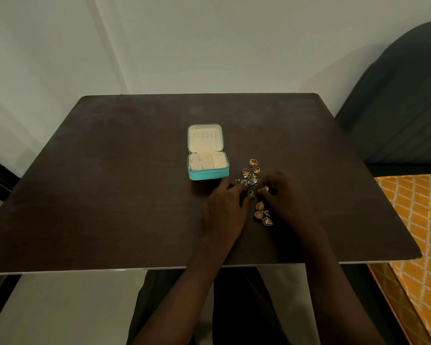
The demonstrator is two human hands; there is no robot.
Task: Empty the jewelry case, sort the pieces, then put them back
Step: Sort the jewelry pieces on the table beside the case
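- Teal case lies open at the middle of the dark table, lid back toward 12 o'clock, its cream compartments showing no pieces.
- Gold rings lie at 4 o'clock of the case, just beside it.
- Silvery pieces sit in a cluster at 6 o'clock of the rings.
- Gold earrings lie in a line at 6 o'clock of that cluster, between the two hands.
- Left hand rests palm down, fingertips bent on a small dark-stoned piece; a grip cannot be told.
- Right hand rests palm down, fingers curled by a small gold piece; pinched or not, I cannot tell.
- Orange patterned cloth lies at 3 o'clock, off the table.
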